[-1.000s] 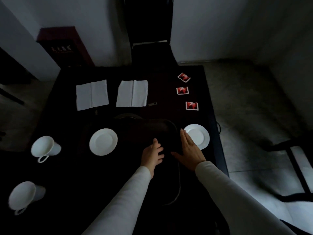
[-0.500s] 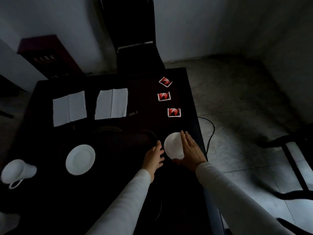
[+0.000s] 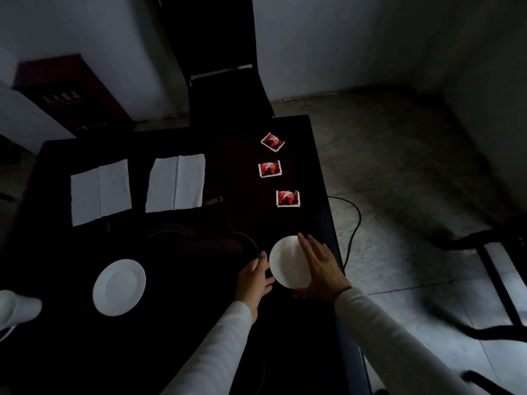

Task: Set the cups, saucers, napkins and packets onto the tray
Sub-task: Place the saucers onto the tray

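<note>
right now my right hand (image 3: 319, 269) lies over the right side of the near saucer (image 3: 286, 263), with the fingers straight and close together and the thumb at the edge closest to me. my left hand (image 3: 253, 277) sits just left of the near saucer, touching or almost touching its rim. its fingers are curled, and the light is too poor for me to tell whether they hold anything. the hands are apart, with that saucer between them.

the near saucer is white and sits by the right edge of the table (image 3: 313, 172). i cannot tell whether it rests flat or is tipped up a little. just left of it, past my left hand, i make out a curved bit of rim of the dark tray (image 3: 251, 242), and the near saucer looks to be outside that rim.

well left of the near saucer lies the second saucer (image 3: 119, 286), also white. i cannot say whether it is on the tray. further left again, cut by the frame edge, is a white cup (image 3: 17, 307).

beyond the near saucer, in a line running away from me, lie the closest packet (image 3: 288, 198), the middle packet (image 3: 270, 169) and the far packet (image 3: 273, 141). all are red and white, and the far one is turned at an angle. beyond and left of the near saucer, the right napkin (image 3: 175, 182) and the left napkin (image 3: 100, 192) lie flat, side by side and apart. a black cable (image 3: 353, 223) runs on the floor to the right of the near saucer.
</note>
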